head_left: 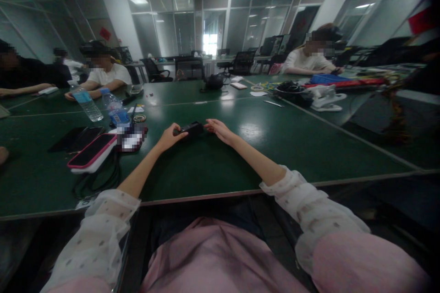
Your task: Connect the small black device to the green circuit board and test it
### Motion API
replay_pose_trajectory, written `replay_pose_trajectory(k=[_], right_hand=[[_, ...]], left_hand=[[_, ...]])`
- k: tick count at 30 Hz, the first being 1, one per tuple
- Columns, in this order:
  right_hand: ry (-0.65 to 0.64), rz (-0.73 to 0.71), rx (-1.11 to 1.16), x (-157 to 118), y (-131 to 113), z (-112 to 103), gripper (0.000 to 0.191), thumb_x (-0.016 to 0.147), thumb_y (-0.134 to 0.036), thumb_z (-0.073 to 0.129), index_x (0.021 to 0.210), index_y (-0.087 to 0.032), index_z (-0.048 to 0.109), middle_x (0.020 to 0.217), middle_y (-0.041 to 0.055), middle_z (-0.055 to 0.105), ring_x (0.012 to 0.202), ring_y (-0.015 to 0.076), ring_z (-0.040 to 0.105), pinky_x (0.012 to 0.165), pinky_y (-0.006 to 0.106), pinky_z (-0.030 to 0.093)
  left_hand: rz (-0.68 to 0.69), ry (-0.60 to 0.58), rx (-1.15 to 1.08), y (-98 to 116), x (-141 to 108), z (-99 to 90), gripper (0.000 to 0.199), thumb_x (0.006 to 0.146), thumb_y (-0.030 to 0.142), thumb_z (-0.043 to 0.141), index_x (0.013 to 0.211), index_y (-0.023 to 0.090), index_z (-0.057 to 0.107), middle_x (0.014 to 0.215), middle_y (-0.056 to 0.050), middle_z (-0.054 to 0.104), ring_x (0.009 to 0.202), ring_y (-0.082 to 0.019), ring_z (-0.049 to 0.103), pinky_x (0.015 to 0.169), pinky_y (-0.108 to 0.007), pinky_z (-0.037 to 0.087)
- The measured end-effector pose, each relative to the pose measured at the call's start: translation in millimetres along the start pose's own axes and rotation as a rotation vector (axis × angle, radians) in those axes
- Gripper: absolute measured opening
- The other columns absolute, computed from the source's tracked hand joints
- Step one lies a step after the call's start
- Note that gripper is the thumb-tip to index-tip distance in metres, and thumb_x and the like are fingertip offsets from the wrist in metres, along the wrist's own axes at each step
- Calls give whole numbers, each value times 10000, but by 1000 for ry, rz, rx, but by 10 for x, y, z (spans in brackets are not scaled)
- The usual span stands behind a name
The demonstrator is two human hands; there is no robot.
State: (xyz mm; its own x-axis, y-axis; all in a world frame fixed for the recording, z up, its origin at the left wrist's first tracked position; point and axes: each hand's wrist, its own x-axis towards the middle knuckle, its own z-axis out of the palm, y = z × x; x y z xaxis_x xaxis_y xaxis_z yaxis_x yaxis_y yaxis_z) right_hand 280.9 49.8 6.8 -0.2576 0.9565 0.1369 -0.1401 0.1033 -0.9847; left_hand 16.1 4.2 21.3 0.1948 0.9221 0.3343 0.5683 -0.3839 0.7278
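The left hand (170, 136) grasps a black device (192, 127); the right hand (220, 131), released, is just beside it. Left of both are 2 bottles (87, 104).

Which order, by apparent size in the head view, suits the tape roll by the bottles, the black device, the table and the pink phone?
1. Table
2. Pink phone
3. Black device, in the left hand
4. Tape roll

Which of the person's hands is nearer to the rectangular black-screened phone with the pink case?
Left. The left hand, holding one end of a small black oblong object, is to the right of the phone; the right hand is farther right, by that object's other end.
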Motion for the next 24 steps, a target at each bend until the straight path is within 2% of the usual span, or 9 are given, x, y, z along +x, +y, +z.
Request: replay_pose_trajectory(k=[3, 8, 16, 24], right_hand=[[9, 5, 19, -7, -9, 9, 356, 821, -430, 623, 1073, -183, 579, 961, 57, 665, 849, 130, 607, 795, 269, 480], [-4, 2, 31, -14, -15, 7, 328, 827, -417, 621, 1057, -186, 585, 954, 47, 667, 829, 122, 606, 768, 252, 475], [-7, -1, 20, -7, -9, -3, 365, 821, -427, 621, 1085, -178, 583, 972, 55, 660, 847, 130, 606, 812, 284, 473], [-11, -4, -7, -18, -14, -4, 391, 823, -445, 610, 1105, -176, 575, 995, 66, 662, 860, 135, 605, 825, 292, 472]], left_hand=[[66, 18, 146, 59, -32, -12, 432, 708, 568, 634, 874, 194, 497, 793, -6, 590, 665, -146, 547, 604, -267, 418], [159, 20, 258, 103, -43, -35, 416, 727, 575, 613, 870, 199, 504, 848, -15, 593, 692, -152, 545, 654, -289, 428], [165, 6, 299, 103, -45, -56, 404, 745, 574, 596, 892, 212, 496, 908, -30, 606, 748, -176, 581, 720, -332, 466], [141, 37, 258, 126, -57, -52, 470, 735, 517, 647, 1059, 224, 475, 1007, -60, 623, 808, -203, 631, 743, -358, 494]])
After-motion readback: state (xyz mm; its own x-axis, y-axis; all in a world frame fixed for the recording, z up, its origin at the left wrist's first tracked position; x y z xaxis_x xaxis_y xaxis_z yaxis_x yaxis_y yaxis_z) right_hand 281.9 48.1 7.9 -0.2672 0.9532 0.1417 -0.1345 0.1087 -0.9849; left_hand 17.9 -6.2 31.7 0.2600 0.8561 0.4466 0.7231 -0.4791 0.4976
